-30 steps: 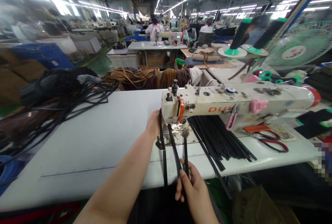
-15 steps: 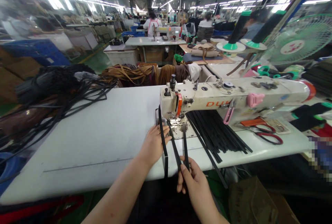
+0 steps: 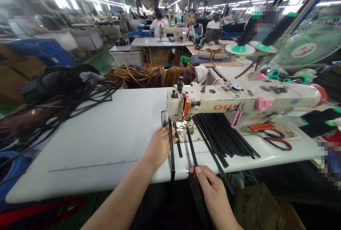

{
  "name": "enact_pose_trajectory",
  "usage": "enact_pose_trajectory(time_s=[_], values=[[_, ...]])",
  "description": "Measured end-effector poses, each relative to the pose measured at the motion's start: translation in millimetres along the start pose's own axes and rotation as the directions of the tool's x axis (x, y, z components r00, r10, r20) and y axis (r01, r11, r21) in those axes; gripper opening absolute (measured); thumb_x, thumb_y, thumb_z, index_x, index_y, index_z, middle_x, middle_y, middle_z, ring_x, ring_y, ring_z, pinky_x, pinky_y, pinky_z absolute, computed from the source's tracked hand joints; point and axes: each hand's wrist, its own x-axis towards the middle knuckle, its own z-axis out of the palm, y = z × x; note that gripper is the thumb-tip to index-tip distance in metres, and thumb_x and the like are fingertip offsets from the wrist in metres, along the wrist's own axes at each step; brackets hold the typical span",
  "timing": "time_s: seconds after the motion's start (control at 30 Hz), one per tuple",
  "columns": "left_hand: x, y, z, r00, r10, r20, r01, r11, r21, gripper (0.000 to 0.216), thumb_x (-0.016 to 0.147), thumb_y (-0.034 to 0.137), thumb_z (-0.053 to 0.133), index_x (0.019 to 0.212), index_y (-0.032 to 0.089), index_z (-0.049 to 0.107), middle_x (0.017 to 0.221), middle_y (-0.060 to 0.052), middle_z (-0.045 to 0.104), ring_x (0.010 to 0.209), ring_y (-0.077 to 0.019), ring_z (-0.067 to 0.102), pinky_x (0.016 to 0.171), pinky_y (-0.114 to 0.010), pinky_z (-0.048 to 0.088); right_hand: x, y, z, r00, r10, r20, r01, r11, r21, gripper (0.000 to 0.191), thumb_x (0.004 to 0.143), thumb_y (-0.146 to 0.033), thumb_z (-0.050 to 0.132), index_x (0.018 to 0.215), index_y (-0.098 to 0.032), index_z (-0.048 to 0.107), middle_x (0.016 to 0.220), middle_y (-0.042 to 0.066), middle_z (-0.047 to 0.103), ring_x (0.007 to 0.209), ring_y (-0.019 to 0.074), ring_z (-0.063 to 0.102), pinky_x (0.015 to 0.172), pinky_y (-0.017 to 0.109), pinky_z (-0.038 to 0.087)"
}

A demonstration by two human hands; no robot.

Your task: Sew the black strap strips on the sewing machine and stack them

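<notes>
Over at nine o'clock, a tangle of black cords (image 3: 61,91) spills onto the far left of the white table (image 3: 106,134), well apart from my hands. Toward ten o'clock, behind the table, I see a heap of brown straps (image 3: 144,75).

Moving to the centre, my left hand (image 3: 160,146) lies flat on the table with its fingers (image 3: 170,135) spread, pressing down on a black strap (image 3: 171,152) that runs from under the sewing machine (image 3: 239,100) straight to the table edge and hangs over it. Just beside it lies a shorter strap (image 3: 178,143), touching neither hand as far as I can tell.

At six o'clock, my right hand (image 3: 213,191) sits at the table edge, its fingers (image 3: 198,171) pinched closed on the near end of a third strap (image 3: 191,144), which slants up toward the machine's needle plate (image 3: 186,134).

Toward three o'clock, a bundle of black strips (image 3: 226,139) fans out on the table under the machine arm. Past it lie red-handled scissors (image 3: 277,141), and pink snips (image 3: 236,118) hang on the machine front. At two o'clock stand two thread cones (image 3: 247,31) and a green fan (image 3: 306,47).
</notes>
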Motion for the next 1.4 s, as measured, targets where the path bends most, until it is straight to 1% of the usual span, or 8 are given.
enact_pose_trajectory(time_s=[0.1,0.2,0.3,0.53,0.73,0.9,1.2,1.4], values=[[-0.1,-1.1,1.0,1.0,0.01,-0.008,-0.01,1.0,0.005,0.031,0.102,0.027,0.055,0.131,0.022,0.067,0.134,-0.009,0.068,0.134,-0.0271,0.057,0.117,-0.052,0.043,2.9,0.5,-2.6,1.0,0.01,-0.022,-0.01,1.0,-0.011,0.047,0.084,-0.064,0.068,0.089,-0.019,0.08,0.076,0.006,0.069,0.08,0.0272,0.064,0.082,0.037,0.051],[-0.7,-2.5,2.0,1.0,0.018,-0.008,-0.018,1.0,0.006,0.032,0.102,0.027,0.055,0.132,0.022,0.066,0.134,-0.008,0.068,0.135,-0.0272,0.056,0.118,-0.052,0.043,4.8,0.4,-2.2,0.997,0.065,-0.036,-0.064,0.998,0.024,0.053,0.08,-0.066,0.071,0.104,-0.019,0.079,0.073,0.005,0.068,0.078,0.0276,0.064,0.079,0.037,0.052],[-1.2,-3.3,2.4,1.0,0.009,0.003,-0.009,1.0,0.012,0.032,0.103,0.027,0.054,0.132,0.022,0.066,0.135,-0.008,0.067,0.135,-0.0277,0.056,0.118,-0.053,0.042,5.7,0.0,-2.0,0.997,0.079,-0.014,-0.078,0.996,0.03,0.056,0.08,-0.065,0.071,0.11,-0.018,0.077,0.075,0.005,0.07,0.078,0.0268,0.064,0.076,0.035,0.051],[-1.2,-2.0,3.0,1.0,0.003,-0.002,-0.002,1.0,0.018,0.031,0.103,0.028,0.054,0.129,0.022,0.067,0.135,-0.008,0.067,0.135,-0.027,0.056,0.119,-0.052,0.043,5.4,-2.5,-1.6,0.996,0.082,0.032,-0.084,0.996,0.043,0.054,0.08,-0.065,0.072,0.106,-0.018,0.078,0.073,0.004,0.071,0.072,0.0247,0.063,0.068,0.033,0.049],[-1.0,-3.2,3.7,0.999,0.024,-0.023,-0.023,0.999,0.034,0.029,0.102,0.03,0.056,0.126,0.019,0.068,0.133,-0.01,0.068,0.134,-0.0279,0.057,0.116,-0.052,0.045,5.1,-0.6,-0.1,0.993,0.108,0.053,-0.11,0.993,0.048,0.052,0.082,-0.064,0.07,0.106,-0.018,0.077,0.071,0.003,0.067,0.067,0.0211,0.057,0.062,0.03,0.043],[-0.5,-6.3,5.4,0.999,0.029,-0.02,-0.028,0.999,0.038,0.029,0.101,0.03,0.057,0.127,0.021,0.068,0.134,-0.01,0.067,0.135,-0.028,0.056,0.116,-0.052,0.045,5.3,-2.3,0.8,0.992,0.111,0.057,-0.113,0.993,0.04,0.052,0.08,-0.065,0.071,0.102,-0.018,0.078,0.071,0.003,0.066,0.069,0.0221,0.057,0.064,0.031,0.043],[1.1,-5.8,7.0,1.0,0.006,-0.016,-0.005,0.998,0.059,0.033,0.102,0.032,0.055,0.132,0.022,0.063,0.138,-0.01,0.065,0.138,-0.0273,0.052,0.119,-0.05,0.042,5.0,0.9,0.1,0.989,0.12,0.089,-0.125,0.991,0.053,0.051,0.083,-0.063,0.07,0.107,-0.019,0.077,0.071,0.002,0.066,0.065,0.0202,0.057,0.06,0.029,0.043],[2.3,-8.7,9.2,1.0,-0.025,-0.018,0.026,0.998,0.06,0.03,0.103,0.03,0.053,0.13,0.023,0.064,0.138,-0.007,0.065,0.138,-0.0269,0.052,0.121,-0.053,0.037,5.0,2.1,0.5,0.991,0.091,0.098,-0.093,0.996,0.013,0.05,0.086,-0.062,0.067,0.107,-0.018,0.076,0.071,0.002,0.064,0.066,0.0199,0.056,0.062,0.029,0.043]])
